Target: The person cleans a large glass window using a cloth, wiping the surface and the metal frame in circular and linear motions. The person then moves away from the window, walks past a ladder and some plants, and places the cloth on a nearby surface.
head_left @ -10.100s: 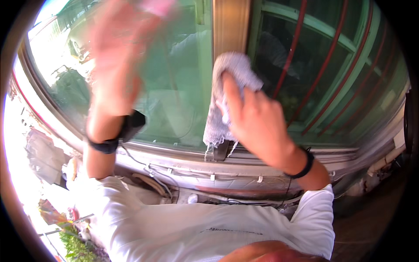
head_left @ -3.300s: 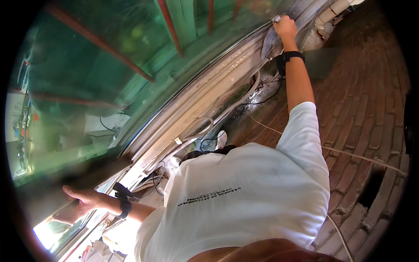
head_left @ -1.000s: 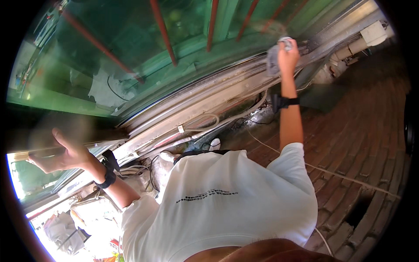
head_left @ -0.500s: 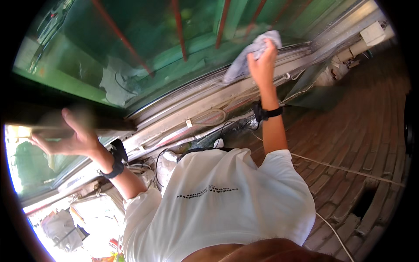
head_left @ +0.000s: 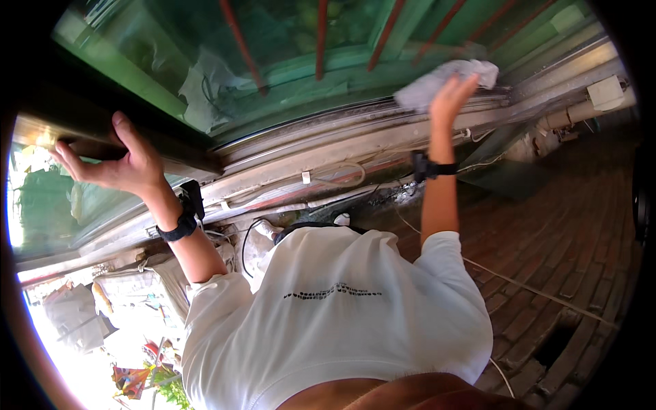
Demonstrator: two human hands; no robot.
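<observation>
A grey cloth [head_left: 444, 83] is pressed by my right hand [head_left: 451, 102] against the lower part of a window pane [head_left: 355, 72], just above its sill track. The fingers of that hand are closed on the cloth and slightly blurred. My left hand [head_left: 130, 164] is at the dark vertical window frame [head_left: 181, 154] on the left, its thumb raised and its fingers stretched apart. It appears to rest against the frame's edge. Behind the glass are red bars [head_left: 321, 41] and a green surface.
Below the sill [head_left: 328, 140] run looped cables [head_left: 342, 174] and pipes. A white box [head_left: 606, 93] sits on the wall at the right. Dark brick paving [head_left: 547, 239] lies to the right, crossed by a thin cord. Red items and green leaves [head_left: 167, 386] show at lower left.
My right hand has moved the cloth rightward along the bottom of the pane. My left hand has come up against the dark frame. The whole view has shifted somewhat.
</observation>
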